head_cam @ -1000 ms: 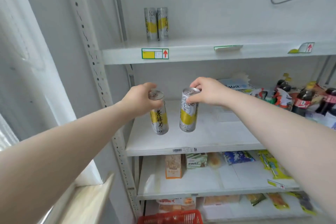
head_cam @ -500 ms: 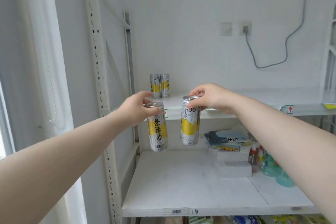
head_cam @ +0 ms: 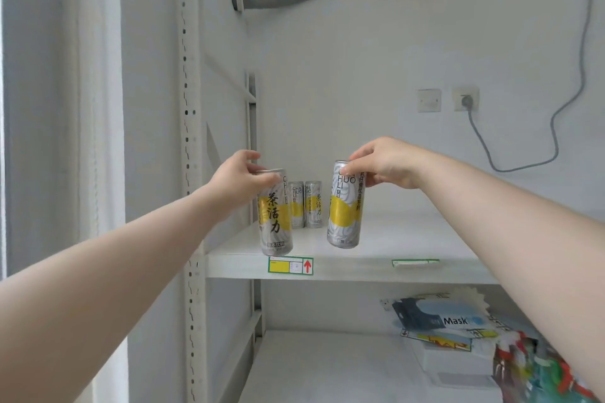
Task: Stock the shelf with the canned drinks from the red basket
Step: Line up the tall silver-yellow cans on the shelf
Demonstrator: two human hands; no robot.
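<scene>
The upper shelf (head_cam: 409,239) lies ahead of you, its near edge just below both cans you hold. Both your arms reach forward, wrists above the cans. Your left hand (head_cam: 235,181) grips the left can (head_cam: 275,222) by its rim from above. Your right hand (head_cam: 384,162) pinches the right can (head_cam: 345,209) at its top. Both cans hang upright, long axes vertical, at the near edge. The stocked pair (head_cam: 305,204) stands far back, nearer your left hand, so that one probably has the shorter push in.
</scene>
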